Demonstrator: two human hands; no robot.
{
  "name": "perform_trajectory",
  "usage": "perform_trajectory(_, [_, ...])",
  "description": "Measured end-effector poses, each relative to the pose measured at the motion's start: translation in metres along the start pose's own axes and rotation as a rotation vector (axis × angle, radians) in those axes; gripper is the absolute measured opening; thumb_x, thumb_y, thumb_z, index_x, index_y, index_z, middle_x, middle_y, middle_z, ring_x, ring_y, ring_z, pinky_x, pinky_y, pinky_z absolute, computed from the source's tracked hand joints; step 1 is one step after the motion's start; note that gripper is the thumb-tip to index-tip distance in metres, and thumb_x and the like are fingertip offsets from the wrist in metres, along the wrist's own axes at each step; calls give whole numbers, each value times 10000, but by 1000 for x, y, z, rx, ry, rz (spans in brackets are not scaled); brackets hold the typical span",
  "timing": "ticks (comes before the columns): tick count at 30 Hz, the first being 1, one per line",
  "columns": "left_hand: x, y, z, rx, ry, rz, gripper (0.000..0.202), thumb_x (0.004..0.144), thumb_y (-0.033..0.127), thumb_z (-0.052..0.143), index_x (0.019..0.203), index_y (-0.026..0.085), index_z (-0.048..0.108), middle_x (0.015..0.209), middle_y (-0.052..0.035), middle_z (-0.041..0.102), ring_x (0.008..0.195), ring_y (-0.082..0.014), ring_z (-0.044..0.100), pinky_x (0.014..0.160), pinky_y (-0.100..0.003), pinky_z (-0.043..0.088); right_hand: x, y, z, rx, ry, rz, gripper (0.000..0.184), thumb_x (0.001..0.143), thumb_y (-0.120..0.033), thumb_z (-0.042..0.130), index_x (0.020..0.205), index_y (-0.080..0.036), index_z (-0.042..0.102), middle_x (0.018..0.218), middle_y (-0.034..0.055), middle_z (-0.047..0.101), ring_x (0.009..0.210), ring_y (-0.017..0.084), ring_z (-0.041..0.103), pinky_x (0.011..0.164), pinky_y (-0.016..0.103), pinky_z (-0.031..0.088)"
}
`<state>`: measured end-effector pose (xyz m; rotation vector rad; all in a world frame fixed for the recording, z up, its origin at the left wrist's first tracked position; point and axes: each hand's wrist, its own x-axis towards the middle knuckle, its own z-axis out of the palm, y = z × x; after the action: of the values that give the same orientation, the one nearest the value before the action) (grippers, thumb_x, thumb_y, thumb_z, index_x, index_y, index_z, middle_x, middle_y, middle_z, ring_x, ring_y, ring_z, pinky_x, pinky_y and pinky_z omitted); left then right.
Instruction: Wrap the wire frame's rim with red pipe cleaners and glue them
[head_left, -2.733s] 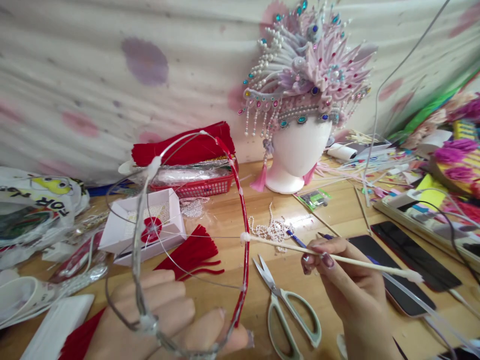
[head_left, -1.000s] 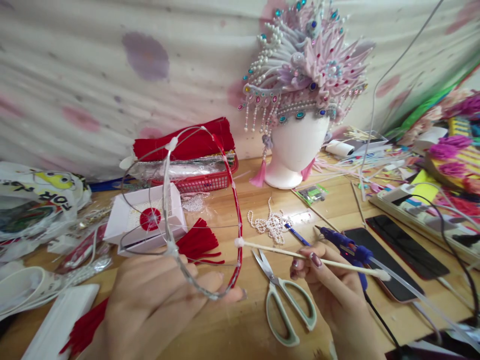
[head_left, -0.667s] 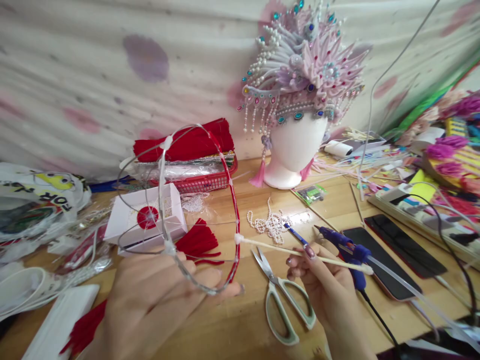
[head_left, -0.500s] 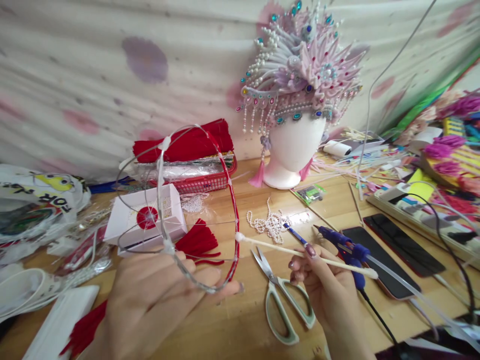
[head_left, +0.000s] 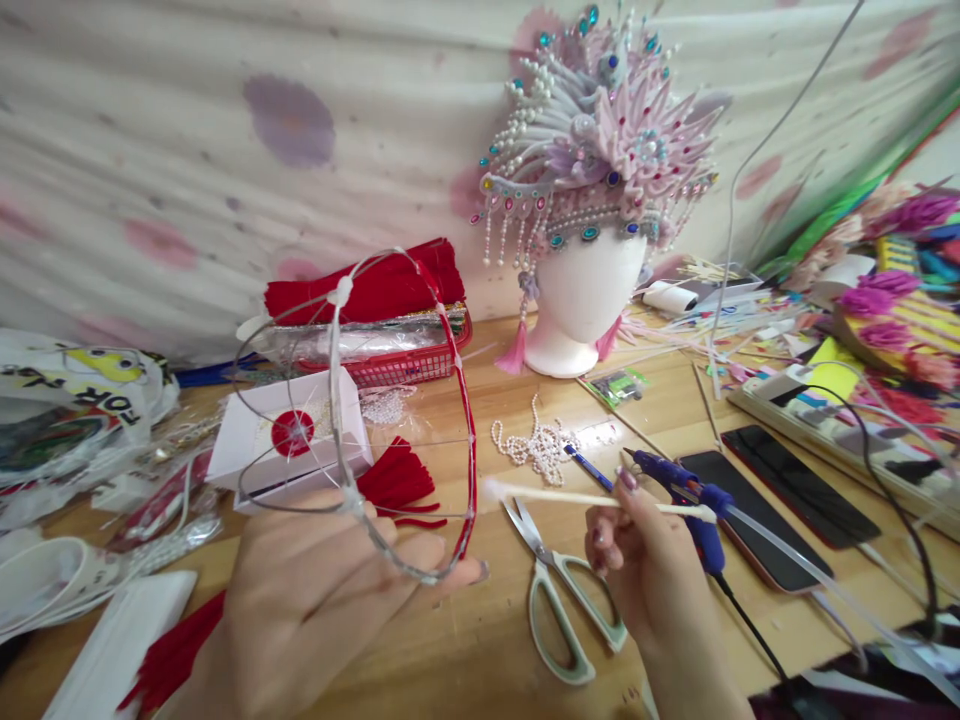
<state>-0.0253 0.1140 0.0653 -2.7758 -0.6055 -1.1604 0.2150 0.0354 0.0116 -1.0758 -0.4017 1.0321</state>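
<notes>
A round wire frame [head_left: 472,440], its right side wrapped in red, stands tilted above the table in my left hand [head_left: 322,590]. That hand is closed around the frame's lower part, and some of its fingers are hidden behind the wire. My right hand [head_left: 645,560] pinches a cotton swab [head_left: 555,495] between thumb and fingers. The swab points left toward the red side of the frame, with its left tip blurred and apart from it. Scissors [head_left: 559,590] lie between my hands, and a blue glue gun [head_left: 686,490] rests just beyond my right hand.
Behind stands a white head form [head_left: 581,300] wearing a beaded headdress [head_left: 600,150]. A red basket [head_left: 405,365], a white box [head_left: 289,420] and pearl strings [head_left: 536,445] lie mid-table. Two phones [head_left: 750,520] and a power strip [head_left: 817,420] are at right; a cup [head_left: 52,580] is at left.
My right hand has drawn the cotton swab slightly back to the right, so its tip no longer touches the red side of the frame. The wire frame has turned a little in my left hand.
</notes>
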Motion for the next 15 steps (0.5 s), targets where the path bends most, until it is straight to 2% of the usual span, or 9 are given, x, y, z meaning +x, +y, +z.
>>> perform_trajectory(2, [3,3,0,0,72,52,316,989,159,518,829,294,754,573,42,641,527,-153,541,533,-349,431,3,-3,8,67,89,-68,447,638,-504,898,548,-191,592,385,-47,529,297,61,420,319,169,415])
perform_trajectory(4, [6,5,-2,23,123,76,270,986,175,553,829,280,748,559,46,629,520,-151,536,536,-349,432,6,-2,13,74,151,-160,446,649,-498,896,566,-195,580,412,-55,533,345,64,440,365,172,415])
perform_trajectory(7, [9,8,-9,21,42,38,176,971,245,632,822,260,724,543,62,617,485,-130,511,516,-327,419,9,5,11,-45,182,-270,456,757,-492,834,546,-188,568,454,-36,548,437,79,497,449,189,418])
perform_trajectory(9, [12,7,-14,-27,-56,14,135,969,269,651,855,243,717,580,66,649,482,-106,515,512,-299,412,9,10,7,-113,183,-278,435,816,-461,794,555,-188,578,464,-33,546,462,85,498,475,206,403])
perform_trajectory(11, [14,6,-15,-41,-103,3,197,997,278,613,831,230,709,558,77,629,447,-79,481,486,-278,386,8,13,4,-116,166,-260,430,822,-431,790,540,-192,572,431,-42,507,439,85,463,462,222,373])
perform_trajectory(13, [15,6,-13,-12,-77,6,280,1022,291,569,782,222,696,517,87,590,415,-67,446,461,-280,358,7,13,5,-61,139,-249,444,794,-418,805,502,-199,553,386,-57,448,388,79,395,424,235,323])
perform_trajectory(15, [13,6,-9,-16,-17,3,261,1024,303,565,815,233,704,515,87,588,428,-77,465,477,-293,368,6,11,7,-29,127,-266,454,786,-422,800,479,-205,546,370,-60,424,364,76,353,406,247,283])
